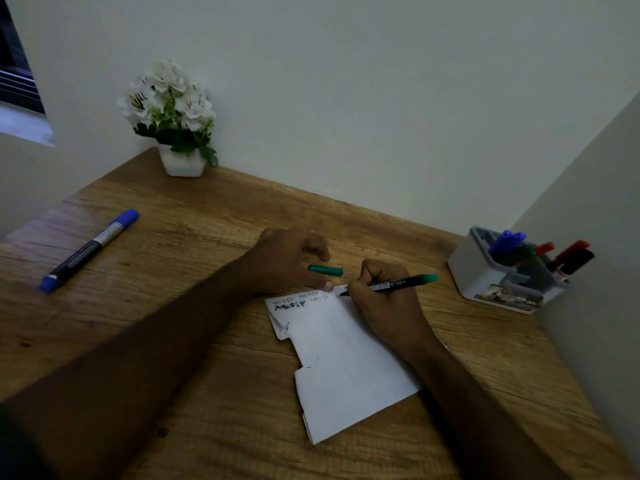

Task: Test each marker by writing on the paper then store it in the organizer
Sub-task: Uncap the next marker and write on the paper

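Note:
My right hand [384,299] grips a green marker [403,283] with its tip down on the top edge of the white paper [346,362], beside rows of handwritten letters. The marker's green cap [325,270] lies on the desk just above the paper. My left hand [287,259] rests by the paper's top edge, thumb pressing the sheet, fingers loosely arched over the desk. A capped blue marker [88,250] lies at the far left. The grey organizer [485,282] at the right holds several markers, blue, red and dark ones.
A white pot of white flowers [173,116] stands at the desk's back left corner. Walls close off the wooden desk [180,244] at the back and right, with the organizer in that corner. A window shows at the upper left.

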A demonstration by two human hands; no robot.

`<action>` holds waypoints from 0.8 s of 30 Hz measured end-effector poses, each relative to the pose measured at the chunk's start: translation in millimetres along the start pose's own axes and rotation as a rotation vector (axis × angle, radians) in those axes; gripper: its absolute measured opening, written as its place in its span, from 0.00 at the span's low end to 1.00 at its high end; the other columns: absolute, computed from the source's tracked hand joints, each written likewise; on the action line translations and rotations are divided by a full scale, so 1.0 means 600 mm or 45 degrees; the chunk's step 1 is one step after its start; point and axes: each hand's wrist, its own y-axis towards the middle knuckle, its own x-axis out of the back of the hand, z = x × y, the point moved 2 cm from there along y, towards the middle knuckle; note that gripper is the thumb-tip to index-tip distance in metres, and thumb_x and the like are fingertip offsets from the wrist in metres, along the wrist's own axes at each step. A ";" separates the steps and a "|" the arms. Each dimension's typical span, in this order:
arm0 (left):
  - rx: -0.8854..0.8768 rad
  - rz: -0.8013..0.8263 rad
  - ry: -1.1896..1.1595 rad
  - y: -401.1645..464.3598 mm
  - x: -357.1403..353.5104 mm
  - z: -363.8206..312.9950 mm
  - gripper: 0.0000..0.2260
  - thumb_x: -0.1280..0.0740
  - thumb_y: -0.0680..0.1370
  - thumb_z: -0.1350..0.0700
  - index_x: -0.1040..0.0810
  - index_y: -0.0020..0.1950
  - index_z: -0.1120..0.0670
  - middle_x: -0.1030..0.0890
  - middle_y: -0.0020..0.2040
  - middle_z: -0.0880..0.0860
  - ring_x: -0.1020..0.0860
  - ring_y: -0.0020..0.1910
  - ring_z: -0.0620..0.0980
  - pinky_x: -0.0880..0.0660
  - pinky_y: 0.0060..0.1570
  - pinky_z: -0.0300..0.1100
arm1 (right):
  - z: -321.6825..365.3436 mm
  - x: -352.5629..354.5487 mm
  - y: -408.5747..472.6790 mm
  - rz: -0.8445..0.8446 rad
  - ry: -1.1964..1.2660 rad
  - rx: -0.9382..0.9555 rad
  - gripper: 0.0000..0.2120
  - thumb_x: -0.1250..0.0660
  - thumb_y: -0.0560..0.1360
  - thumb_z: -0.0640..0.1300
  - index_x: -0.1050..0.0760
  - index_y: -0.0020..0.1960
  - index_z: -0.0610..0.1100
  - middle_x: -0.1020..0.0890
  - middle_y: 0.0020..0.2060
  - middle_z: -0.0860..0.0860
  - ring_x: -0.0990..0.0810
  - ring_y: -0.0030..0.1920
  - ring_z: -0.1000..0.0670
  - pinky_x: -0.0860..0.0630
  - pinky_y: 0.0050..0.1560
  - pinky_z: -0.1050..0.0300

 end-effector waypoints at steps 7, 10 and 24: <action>-0.007 0.007 0.008 -0.002 0.000 -0.003 0.28 0.30 0.59 0.30 0.20 0.53 0.43 0.22 0.63 0.41 0.26 0.63 0.43 0.37 0.70 0.57 | 0.001 0.001 0.000 0.009 -0.002 -0.004 0.14 0.34 0.67 0.34 0.37 0.27 0.38 0.32 0.23 0.51 0.36 0.26 0.58 0.40 0.27 0.65; 0.001 0.001 0.018 -0.002 0.001 -0.005 0.28 0.30 0.58 0.31 0.20 0.53 0.43 0.22 0.62 0.40 0.26 0.64 0.42 0.39 0.70 0.56 | -0.003 -0.001 0.000 0.004 -0.017 -0.017 0.14 0.34 0.68 0.30 0.37 0.29 0.34 0.32 0.24 0.49 0.36 0.27 0.57 0.40 0.27 0.65; -0.003 0.017 0.021 -0.005 0.005 -0.008 0.30 0.32 0.58 0.29 0.20 0.54 0.43 0.22 0.63 0.42 0.26 0.65 0.44 0.38 0.70 0.56 | -0.001 -0.003 0.001 -0.006 -0.014 -0.015 0.14 0.33 0.68 0.29 0.37 0.29 0.33 0.32 0.24 0.42 0.36 0.27 0.55 0.40 0.26 0.63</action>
